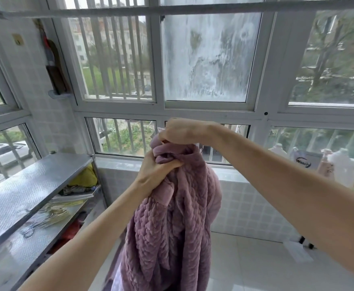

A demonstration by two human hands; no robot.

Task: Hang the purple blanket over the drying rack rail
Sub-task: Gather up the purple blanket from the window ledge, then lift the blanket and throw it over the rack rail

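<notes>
1. The purple quilted fabric blanket point(171, 217) hangs bunched in mid-air at the centre of the view, in front of the white-framed window wall point(159, 106). Its lower folds run out of the bottom edge of the view above the pale tiled floor point(255, 267).
2. The left hand point(157, 166) grips the blanket near its gathered top. The fingers are curled into the cloth and the thumb lies across a fold.
3. The right hand point(182, 133) holds the topmost bunch of the blanket, just above the left hand. The fingers are closed down over the fabric with the back of the hand facing up.
4. Both forearms reach forward and upward; the two hands sit close together, one above the other.
5. The grey metal drying rack rail point(171, 9) runs horizontally across the top of the view, well above both hands. The blanket does not touch it.
6. A stainless-steel shelf unit with a textured top surface point(31, 181) stands at the left. Yellow and red items lie on its lower levels; what they are cannot be determined.
7. White and pink plastic bottles point(327, 164) stand on the tiled window ledge at the right.
8. A dark long-handled object point(54, 66) hangs on the tiled wall at upper left.
</notes>
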